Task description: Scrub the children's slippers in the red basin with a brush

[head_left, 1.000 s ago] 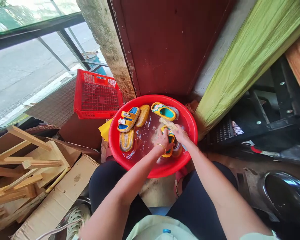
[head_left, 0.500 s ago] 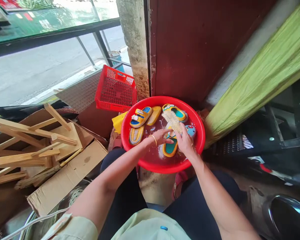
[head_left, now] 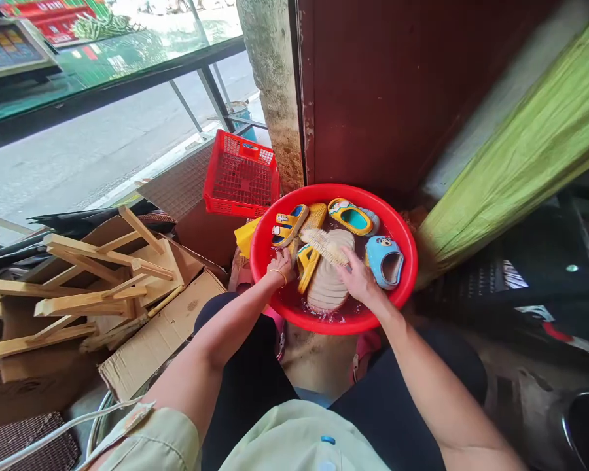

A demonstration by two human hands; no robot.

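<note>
My right hand [head_left: 360, 280] grips a scrub brush [head_left: 324, 246] with pale bristles, held above a cream, ribbed oval board [head_left: 330, 278] in a red basin [head_left: 259, 278] of water. At the basin's left side, my left hand [head_left: 281, 263] has its fingers curled down on a yellow slipper [head_left: 293, 248], mostly hidden by the hand. A yellow slipper [head_left: 308, 267] rests tilted against the board's left edge. Around the rim lie a yellow-and-blue slipper [head_left: 289, 224], an overturned yellow slipper [head_left: 315, 214], a yellow-and-green slipper [head_left: 351, 217] and a blue slipper [head_left: 383, 261].
Behind the basin stand a red plastic crate [head_left: 243, 173] and a dark red panel [head_left: 373, 98]. Wooden stools [head_left: 112, 281] lie on cardboard [head_left: 161, 337] to the left. Yellow-green cloth [head_left: 510, 144] hangs at the right.
My left hand has moved from the middle to the basin's left side. The yellow slipper from the middle now lies tilted farther left, and the ribbed board shows. The brush has shifted left.
</note>
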